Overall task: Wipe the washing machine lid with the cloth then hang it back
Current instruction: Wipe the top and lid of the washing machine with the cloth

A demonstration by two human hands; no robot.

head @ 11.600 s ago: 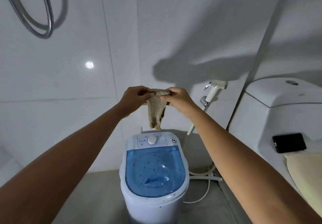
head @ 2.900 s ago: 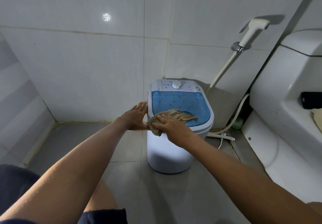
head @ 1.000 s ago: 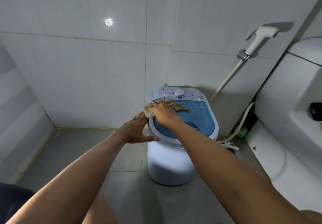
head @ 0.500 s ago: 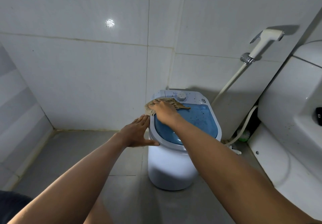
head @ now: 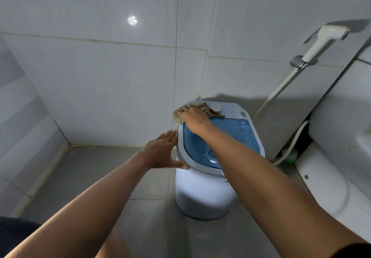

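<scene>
Two hands: both on the washing machine (head: pixel 206 195), which stands on the grey floor by the tiled wall.
Right hand (head: pixel 195 118): palm down on the cloth (head: pixel 179 117), fingers bent over it, pressing it at the far left corner of the top.
Cloth: tan, bunched, partly over the white control panel beside the dial (head: pixel 216 108).
Left hand (head: pixel 163 151): flat, fingers straight, braced against the left rim; holds nothing.
Lid (head: pixel 235 135): blue, translucent, closed.
Right side: bidet sprayer (head: pixel 321 43) on wall; toilet (head: pixel 341 121).
</scene>
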